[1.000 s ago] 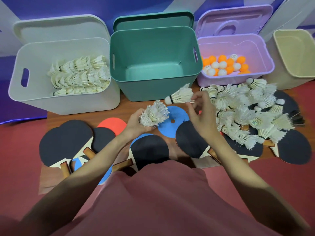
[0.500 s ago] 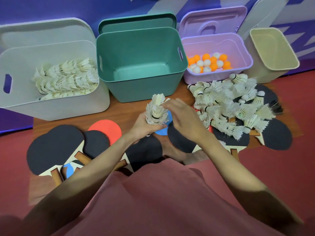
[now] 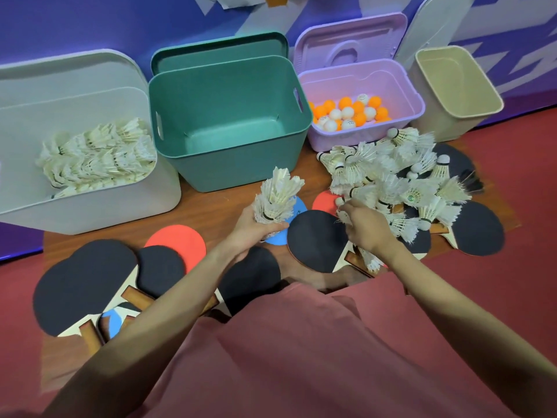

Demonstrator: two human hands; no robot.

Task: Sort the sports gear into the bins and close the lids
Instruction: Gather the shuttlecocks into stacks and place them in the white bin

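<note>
- White feathers fill the left hand (image 3: 256, 226): it grips a nested stack of shuttlecocks (image 3: 275, 197) around the cork ends, skirts pointing up and away, held above the wooden board (image 3: 211, 206) just in front of the green bin (image 3: 229, 173).
- Right hand (image 3: 363, 227) reaches into the near edge of the loose shuttlecock pile (image 3: 391, 179); its fingers are curled at a shuttlecock there, though the blur makes it hard to say whether they have actually pinched it.
- White bin (image 3: 90, 212), far left, holds rows of stacked shuttlecocks lying on their sides; its lid stands open behind it.
- The green bin, in the middle, shows a bare floor, with its lid propped upright at the back.
- Purple bin (image 3: 413, 98), right of the green one, holds orange and white ping-pong balls (image 3: 346, 111); its lid is up too.
- Beige bin (image 3: 482, 95) stands at the far right, tilted outward in the wide-angle view.
- Black-faced paddles (image 3: 81, 282) lie overlapping on the near left, with red and blue faces among them; another black paddle (image 3: 316, 239) lies between the hands, and more sit partly buried under the pile on the right.
</note>
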